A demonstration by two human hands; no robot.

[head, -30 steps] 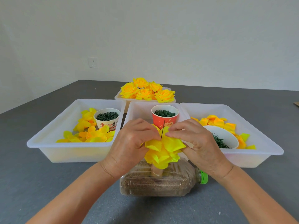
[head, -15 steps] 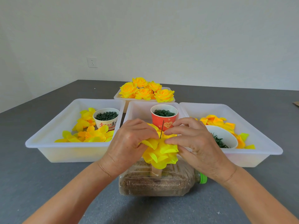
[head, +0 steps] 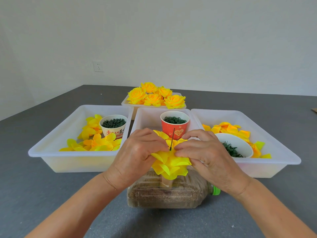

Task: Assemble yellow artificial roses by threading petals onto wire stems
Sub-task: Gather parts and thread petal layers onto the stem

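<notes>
A half-built yellow rose (head: 169,164) of layered petals sits on a thin dark wire stem (head: 172,139) that pokes up through its middle. The stem stands over a plastic bottle (head: 171,191) lying on its side and filled with brown grain. My left hand (head: 137,155) pinches the petals from the left, its fingertips beside the wire. From the right, my right hand (head: 205,154) pinches the top petal layer at the wire. Both hands hide part of the flower.
A left white tray (head: 51,152) holds loose yellow petals (head: 96,143) and a cream cup (head: 114,125) of green parts. The middle tray (head: 145,117) holds a red cup (head: 175,124). A right tray (head: 274,152) holds petals and a white bowl (head: 235,146). Finished roses (head: 154,97) fill a far tray.
The petals have gone lower on the wire, so more of the stem shows above them. Both hands have followed them down and stay pinched at the centre.
</notes>
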